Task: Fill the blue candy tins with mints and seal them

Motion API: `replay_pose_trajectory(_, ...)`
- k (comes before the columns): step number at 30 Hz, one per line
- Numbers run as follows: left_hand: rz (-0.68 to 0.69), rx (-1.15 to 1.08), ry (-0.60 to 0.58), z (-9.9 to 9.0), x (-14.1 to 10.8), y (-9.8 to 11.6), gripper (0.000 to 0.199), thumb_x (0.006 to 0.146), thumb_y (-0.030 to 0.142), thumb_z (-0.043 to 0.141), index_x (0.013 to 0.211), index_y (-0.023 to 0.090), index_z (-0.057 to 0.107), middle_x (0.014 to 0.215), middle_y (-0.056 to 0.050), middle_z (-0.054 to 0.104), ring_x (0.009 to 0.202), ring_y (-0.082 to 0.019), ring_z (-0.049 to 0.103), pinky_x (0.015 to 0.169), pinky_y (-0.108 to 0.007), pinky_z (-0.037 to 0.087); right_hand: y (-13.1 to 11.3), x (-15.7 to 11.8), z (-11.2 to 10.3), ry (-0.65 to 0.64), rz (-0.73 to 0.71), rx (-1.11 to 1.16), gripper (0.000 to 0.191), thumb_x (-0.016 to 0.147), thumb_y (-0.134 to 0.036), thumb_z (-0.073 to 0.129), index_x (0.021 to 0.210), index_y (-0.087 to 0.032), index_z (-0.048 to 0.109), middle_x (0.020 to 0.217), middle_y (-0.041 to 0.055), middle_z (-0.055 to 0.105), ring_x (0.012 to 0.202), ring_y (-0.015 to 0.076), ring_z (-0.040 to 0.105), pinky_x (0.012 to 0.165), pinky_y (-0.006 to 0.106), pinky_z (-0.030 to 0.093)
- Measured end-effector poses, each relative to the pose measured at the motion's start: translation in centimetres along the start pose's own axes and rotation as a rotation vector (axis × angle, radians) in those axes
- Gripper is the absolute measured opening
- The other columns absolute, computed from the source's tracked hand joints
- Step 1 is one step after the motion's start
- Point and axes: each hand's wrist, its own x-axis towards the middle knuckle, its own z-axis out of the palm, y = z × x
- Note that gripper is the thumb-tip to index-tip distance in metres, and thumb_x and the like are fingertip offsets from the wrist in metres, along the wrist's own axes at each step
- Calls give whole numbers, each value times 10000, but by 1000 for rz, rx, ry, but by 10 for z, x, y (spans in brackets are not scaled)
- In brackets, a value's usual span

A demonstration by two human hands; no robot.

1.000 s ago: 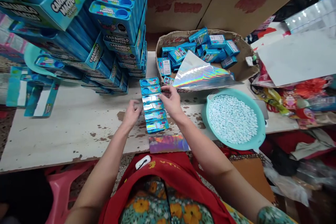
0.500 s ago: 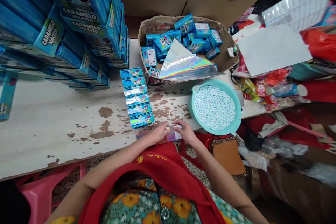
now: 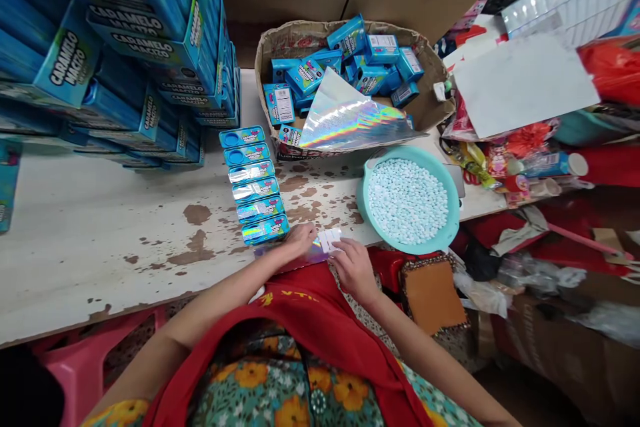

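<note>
A shiny holographic sheet [image 3: 316, 252] lies at the table's front edge, with a white piece [image 3: 329, 240] marked by thin lines at its right end. My left hand [image 3: 299, 241] is closed at the sheet's upper edge; its fingertips are partly hidden. My right hand [image 3: 354, 270] pinches the sheet's right end from below the white piece. Left of my hands stands a column of several blue caramel tins [image 3: 256, 190]. The nearer ones carry shiny strips across their lids; the two farthest show bare round recesses.
A teal bowl [image 3: 367, 207] of small pale candies stands right of my hands. Behind is a cut cardboard box [image 3: 435, 113] with blue packs and a larger holographic sheet [image 3: 345, 113]. Stacked blue display boxes [image 3: 165, 53] rise at left. Mixed goods crowd the right.
The white piece now shows between my hands. My right hand has moved slightly down and right, and my left hand slightly up and left. The view has shifted a little.
</note>
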Motion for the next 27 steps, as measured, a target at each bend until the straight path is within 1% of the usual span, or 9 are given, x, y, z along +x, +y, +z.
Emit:
replay_pose_trajectory(2, 19, -36, 59, -6, -7, 7, 305, 891, 291, 372, 1015, 144, 609, 988, -108, 638, 934, -219, 565, 797, -307, 413, -7, 7, -22, 50, 109, 145, 141, 893, -265, 508, 864, -226, 640, 878, 68, 680, 896, 229, 609, 818, 398, 475)
replay_pose_trajectory(5, 236, -274, 68, -21, -30, 28, 417, 908, 379, 393, 1268, 182, 470, 1234, -98, 562, 1108, -204, 512, 903, -298, 398, -22, 24, -57, 125, 301, 409, 144, 865, -345, 561, 805, -220, 601, 754, 25, 638, 713, 178, 595, 696, 332, 491)
replay_pose_trajectory(7, 352, -408, -16, -31, -50, 47, 401, 893, 431, 433, 1213, 200, 504, 1104, -60, 627, 981, -182, 569, 824, -273, 432, -34, 36, -75, 149, 369, 571, 166, 834, -375, 601, 794, -214, 588, 735, 7, 627, 693, 165, 592, 683, 313, 492)
replay_pose_trajectory(9, 322, -400, -47, -43, -71, 63, 317, 901, 438, 410, 995, 189, 582, 801, -17, 642, 749, -157, 580, 688, -255, 433, -46, 48, -86, 169, 393, 685, 172, 817, -378, 623, 803, -209, 591, 730, 2, 620, 701, 160, 591, 693, 309, 494)
replay_pose_trajectory(11, 251, -311, 47, -62, -90, 73, 331, 926, 411, 346, 847, 188, 578, 663, -1, 584, 634, -143, 535, 617, -254, 396, -61, 63, -91, 213, 377, 744, 162, 800, -365, 645, 804, -207, 611, 824, 26, 629, 788, 170, 600, 731, 314, 498)
replay_pose_trajectory(13, 185, -217, 197, -90, -106, 74, 288, 925, 377, 346, 896, 201, 572, 683, 1, 577, 629, -140, 515, 600, -257, 365, -77, 85, -89, 262, 323, 769, 148, 773, -354, 674, 786, -210, 640, 1011, 59, 603, 935, 191, 589, 776, 322, 500)
replay_pose_trajectory(16, 97, -184, 372, -144, -121, 58, 229, 903, 346, 384, 1043, 223, 519, 619, 35, 522, 578, -132, 464, 551, -244, 319, -106, 133, -76, 292, 219, 785, 126, 741, -338, 699, 762, -216, 677, 1149, 70, 530, 1086, 217, 537, 842, 342, 486)
replay_pose_trajectory(21, 87, -355, 537, -217, -110, 7, 144, 817, 285, 461, 929, 199, 490, 565, 59, 412, 495, -95, 353, 471, -211, 250, -139, 222, -43, 323, 140, 751, 106, 697, -300, 709, 723, -199, 690, 1004, 54, 525, 1026, 207, 516, 927, 379, 426)
replay_pose_trajectory(27, 76, -563, 557, -223, -78, -32, 129, 726, 199, 473, 850, 202, 436, 513, 79, 375, 463, -83, 320, 448, -187, 222, -136, 259, -13, 316, 164, 622, 66, 663, -255, 679, 657, -195, 653, 888, 33, 492, 907, 194, 489, 906, 365, 409)
